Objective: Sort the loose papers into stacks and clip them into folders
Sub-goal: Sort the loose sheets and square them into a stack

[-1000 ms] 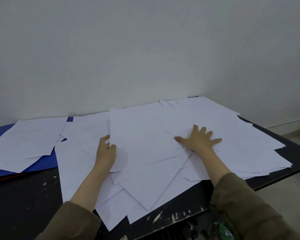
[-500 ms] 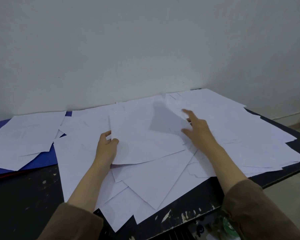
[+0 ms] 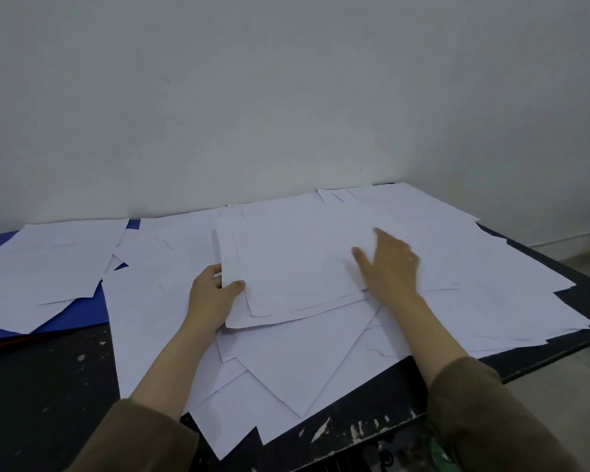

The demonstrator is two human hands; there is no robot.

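Gathering step, small stack (image 3: 293, 267) in the middle of the tabletop (image 3: 41, 386). Left hand (image 3: 211, 298) pinching its left edge, thumb on top; right hand (image 3: 392, 264) flat, fingers released. Better to square edges before lifting, gently.

blue folder (image 3: 65, 321) mostly under papers (image 3: 48, 267), right hand (image 3: 394, 267) blurred, perhaps flat
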